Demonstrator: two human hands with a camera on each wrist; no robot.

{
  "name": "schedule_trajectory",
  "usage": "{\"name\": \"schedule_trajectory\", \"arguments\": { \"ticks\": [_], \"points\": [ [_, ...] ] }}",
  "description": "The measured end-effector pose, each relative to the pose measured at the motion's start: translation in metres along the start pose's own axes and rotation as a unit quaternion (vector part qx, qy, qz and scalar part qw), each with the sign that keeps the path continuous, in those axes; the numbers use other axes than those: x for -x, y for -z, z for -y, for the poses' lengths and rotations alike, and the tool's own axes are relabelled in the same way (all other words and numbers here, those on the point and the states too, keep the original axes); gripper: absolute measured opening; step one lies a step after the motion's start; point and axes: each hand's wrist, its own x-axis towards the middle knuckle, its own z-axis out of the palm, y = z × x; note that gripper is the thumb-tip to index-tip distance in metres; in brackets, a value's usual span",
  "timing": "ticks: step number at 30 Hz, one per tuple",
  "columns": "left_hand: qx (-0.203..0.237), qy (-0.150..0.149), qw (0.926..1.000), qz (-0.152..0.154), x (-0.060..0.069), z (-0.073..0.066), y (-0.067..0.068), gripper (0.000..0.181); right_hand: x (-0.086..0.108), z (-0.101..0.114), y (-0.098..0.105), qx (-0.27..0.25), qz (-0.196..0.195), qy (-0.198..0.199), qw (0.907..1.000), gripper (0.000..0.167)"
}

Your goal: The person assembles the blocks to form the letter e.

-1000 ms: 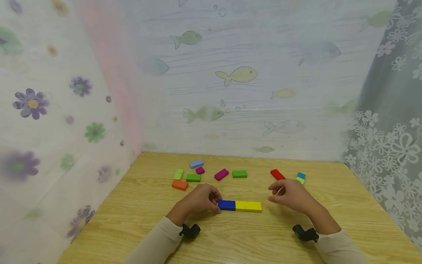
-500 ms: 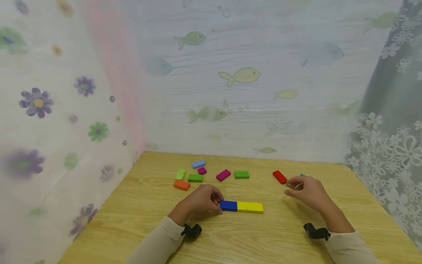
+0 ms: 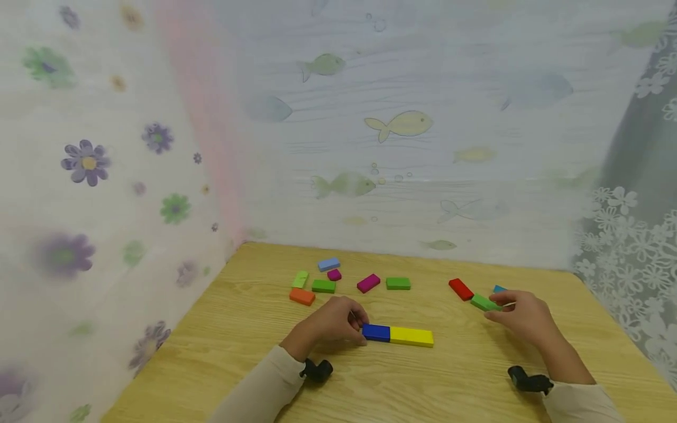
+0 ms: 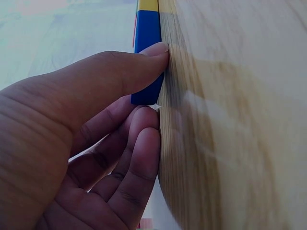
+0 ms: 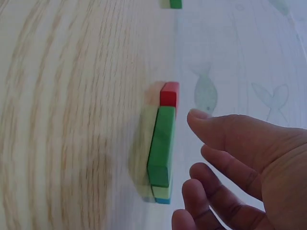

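Dark-blue rectangular block [image 3: 376,333], end-to-end with yellow rectangular block [image 3: 411,337] on wood-grain table [image 3: 407,385], sits pinched in left hand [image 3: 334,323]; right hand [image 3: 523,316], fingers parted, hovers at bright-green rectangular block [image 3: 483,302], probably best gripped squarely without nudging red rectangular block [image 3: 461,289].

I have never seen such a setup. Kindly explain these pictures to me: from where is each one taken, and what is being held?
There is no robot here: you see a person's left hand and right hand, both bare. The wide pictures come from a camera on the person's head; the two close ones, from the black wrist cameras. Small coloured blocks lie on the wooden table. The left hand holds one end of a blue block, lined up with a yellow section. The right hand holds nothing; its fingers are near a green block.
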Motion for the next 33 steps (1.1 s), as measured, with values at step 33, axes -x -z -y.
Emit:
{"name": "schedule_trajectory", "arguments": {
  "ticks": [33],
  "points": [
    [0.019, 0.01, 0.9997, 0.008, -0.002, -0.0014, 0.0016, 0.028, -0.0048, -0.001, -0.0017, 0.09, 0.015, -0.012, 0.9958, 0.045]
  ]
}}
